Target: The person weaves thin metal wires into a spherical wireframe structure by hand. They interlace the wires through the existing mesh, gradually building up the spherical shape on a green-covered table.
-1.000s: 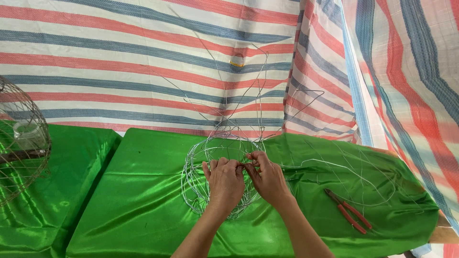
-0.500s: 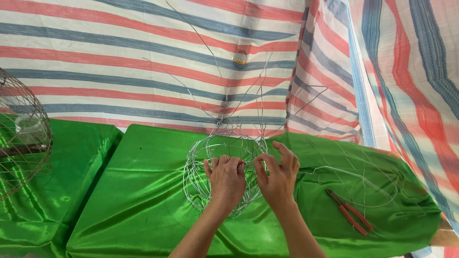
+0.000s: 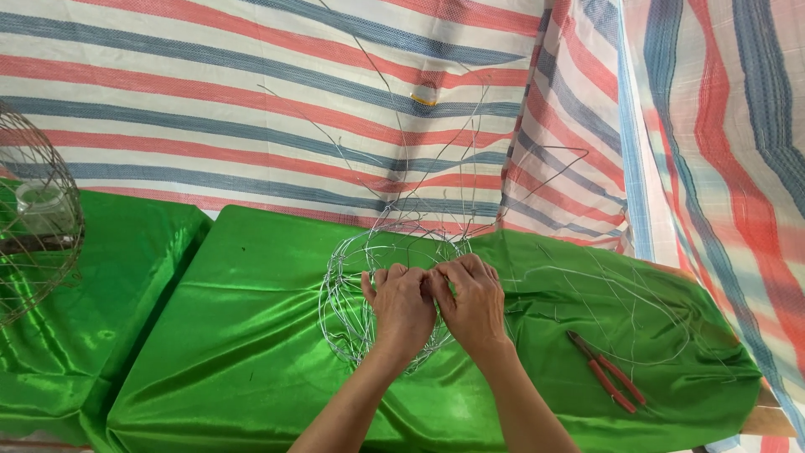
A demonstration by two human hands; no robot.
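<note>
A round frame of thin silver wire (image 3: 345, 285) lies on the green satin cloth (image 3: 243, 335), with long loose wire ends sticking up from it toward the striped tarp. My left hand (image 3: 402, 306) and my right hand (image 3: 474, 302) sit side by side over the frame's upper middle, fingers curled and pinching its wires where the two hands meet. Both hands cover much of the frame's centre.
Red-handled pliers (image 3: 605, 371) lie on the cloth to the right of my right hand, among loose bent wires (image 3: 620, 310). A finished wire cage (image 3: 38, 222) stands at the far left. A striped red, blue and white tarp (image 3: 251, 109) hangs behind the table.
My right hand, which had lifted with fingers spread half a second ago, has come back down next to the left hand and closed on the wire. The view has shifted slightly.
</note>
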